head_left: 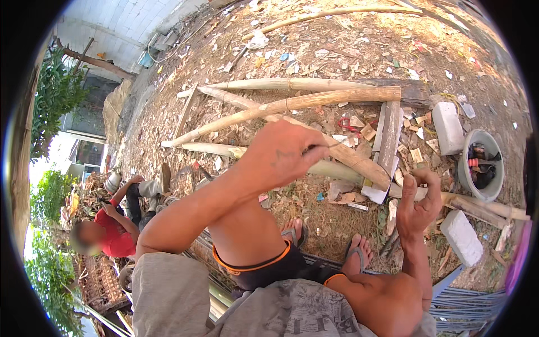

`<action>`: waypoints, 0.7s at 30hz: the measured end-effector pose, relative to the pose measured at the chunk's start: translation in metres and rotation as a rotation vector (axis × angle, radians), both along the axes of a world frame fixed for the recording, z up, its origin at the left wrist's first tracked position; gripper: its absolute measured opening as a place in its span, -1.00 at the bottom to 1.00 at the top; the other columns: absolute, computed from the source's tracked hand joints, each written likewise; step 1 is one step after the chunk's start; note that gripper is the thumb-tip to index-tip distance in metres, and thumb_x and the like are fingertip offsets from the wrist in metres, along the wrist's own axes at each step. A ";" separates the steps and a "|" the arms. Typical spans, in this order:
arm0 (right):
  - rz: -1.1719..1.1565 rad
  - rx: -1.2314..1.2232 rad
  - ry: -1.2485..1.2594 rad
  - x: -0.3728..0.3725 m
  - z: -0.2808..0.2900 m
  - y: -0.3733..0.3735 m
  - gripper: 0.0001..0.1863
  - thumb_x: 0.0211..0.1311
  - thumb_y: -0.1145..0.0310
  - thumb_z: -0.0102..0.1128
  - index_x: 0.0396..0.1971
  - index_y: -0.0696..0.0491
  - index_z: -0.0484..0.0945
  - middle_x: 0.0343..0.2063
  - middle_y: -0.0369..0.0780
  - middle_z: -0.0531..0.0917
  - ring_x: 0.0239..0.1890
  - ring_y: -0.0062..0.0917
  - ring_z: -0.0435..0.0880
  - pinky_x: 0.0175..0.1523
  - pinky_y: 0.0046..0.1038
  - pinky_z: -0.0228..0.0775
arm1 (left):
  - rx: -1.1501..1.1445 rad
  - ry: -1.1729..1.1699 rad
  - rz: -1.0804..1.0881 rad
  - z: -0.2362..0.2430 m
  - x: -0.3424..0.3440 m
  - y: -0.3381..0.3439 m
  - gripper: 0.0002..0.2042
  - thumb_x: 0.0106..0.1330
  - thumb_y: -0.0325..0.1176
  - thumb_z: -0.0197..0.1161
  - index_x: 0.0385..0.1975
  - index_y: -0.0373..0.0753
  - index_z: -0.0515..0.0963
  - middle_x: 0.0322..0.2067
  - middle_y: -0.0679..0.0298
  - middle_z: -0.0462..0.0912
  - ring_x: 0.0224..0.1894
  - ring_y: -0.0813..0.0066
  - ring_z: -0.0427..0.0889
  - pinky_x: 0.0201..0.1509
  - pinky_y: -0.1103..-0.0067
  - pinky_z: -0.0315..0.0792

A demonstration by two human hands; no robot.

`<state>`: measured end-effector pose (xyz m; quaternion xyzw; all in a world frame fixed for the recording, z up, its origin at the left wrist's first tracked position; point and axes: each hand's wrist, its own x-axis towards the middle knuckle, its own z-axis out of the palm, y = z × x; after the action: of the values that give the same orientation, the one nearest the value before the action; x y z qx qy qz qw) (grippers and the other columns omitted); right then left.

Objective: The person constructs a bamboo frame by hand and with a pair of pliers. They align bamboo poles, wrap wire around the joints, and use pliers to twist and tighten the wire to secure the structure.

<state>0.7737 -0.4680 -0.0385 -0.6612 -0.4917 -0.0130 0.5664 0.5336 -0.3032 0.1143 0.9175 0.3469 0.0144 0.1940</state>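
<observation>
My left hand is raised over the poles, its fingers curled in a pinch. A small dark bit shows between thumb and fingers, too small to name. Off to the right, my right hand is held up with thumb and forefinger bent together; whatever they may hold cannot be made out. Beneath the left hand, light wooden poles lie crossed on the ground, apart from my fingers as far as I can see. A short board lies under the poles' right end.
Two pale blocks flank a grey bucket of dark items at right. Wood chips and litter cover the ground. A person in a red shirt sits at left. Blue-grey rods lie at lower right.
</observation>
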 end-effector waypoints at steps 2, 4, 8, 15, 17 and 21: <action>0.491 -0.296 0.320 -0.014 0.022 0.025 -0.73 0.55 0.35 0.27 0.09 0.17 0.69 -0.13 -0.11 0.73 -0.15 -0.45 0.65 0.00 -0.37 0.45 | -0.178 -0.077 0.138 -0.006 -0.017 0.022 -0.69 0.47 -0.13 0.37 -0.18 -0.31 0.78 -0.40 0.17 0.78 -0.43 0.22 0.76 -0.30 0.37 0.58; 0.656 -0.494 0.338 -0.037 0.028 0.061 -0.61 0.64 0.23 0.15 0.25 0.17 0.61 0.03 -0.04 0.74 -0.03 -0.44 0.68 0.09 -0.40 0.48 | -0.351 -0.177 0.279 -0.019 -0.039 0.032 -0.68 0.47 -0.13 0.39 -0.15 -0.32 0.79 -0.39 0.20 0.79 -0.44 0.35 0.78 -0.31 0.45 0.59; 0.753 -0.452 0.552 -0.089 0.008 0.116 -0.55 0.71 0.12 0.05 0.24 0.19 0.63 0.02 -0.13 0.74 0.04 -0.51 0.66 0.19 -0.41 0.46 | -0.689 -0.402 0.296 -0.089 -0.057 0.039 -0.68 0.47 -0.16 0.41 -0.12 -0.35 0.80 -0.34 0.27 0.80 -0.36 0.57 0.78 -0.27 0.54 0.60; 0.621 -0.465 0.445 -0.081 -0.031 0.176 -0.70 0.74 0.22 -0.06 -0.09 0.14 0.54 -0.26 -0.26 0.72 -0.21 -0.67 0.59 0.00 -0.48 0.46 | -0.966 -0.733 0.456 -0.192 -0.071 0.067 -0.57 0.50 -0.18 0.40 0.19 -0.37 0.66 -0.09 0.24 0.79 -0.08 0.59 0.74 -0.08 0.62 0.57; 0.571 -0.675 0.360 -0.079 -0.018 0.195 -0.70 0.74 0.22 -0.06 -0.07 0.13 0.56 -0.34 -0.29 0.70 -0.30 -0.66 0.56 -0.10 -0.46 0.45 | -1.137 -0.871 0.729 -0.252 -0.117 0.089 -0.48 0.48 -0.09 0.43 0.24 -0.37 0.59 -0.13 0.33 0.72 -0.10 0.69 0.64 -0.12 0.63 0.52; 0.473 -0.830 -0.171 -0.042 -0.017 0.251 -0.71 0.67 0.23 0.05 0.01 0.13 0.63 -0.59 -0.23 0.57 -0.53 -0.59 0.47 -0.34 -0.34 0.34 | -1.060 -1.282 1.140 -0.354 -0.196 0.175 -0.44 0.35 0.08 0.53 0.09 -0.27 0.65 -0.38 0.50 0.46 -0.33 0.77 0.41 -0.30 0.63 0.37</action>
<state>0.7315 -0.2173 -0.0560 -0.6979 -0.6370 0.2591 0.2000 0.3380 -0.1278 -0.2397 0.2292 0.5258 0.4395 0.6912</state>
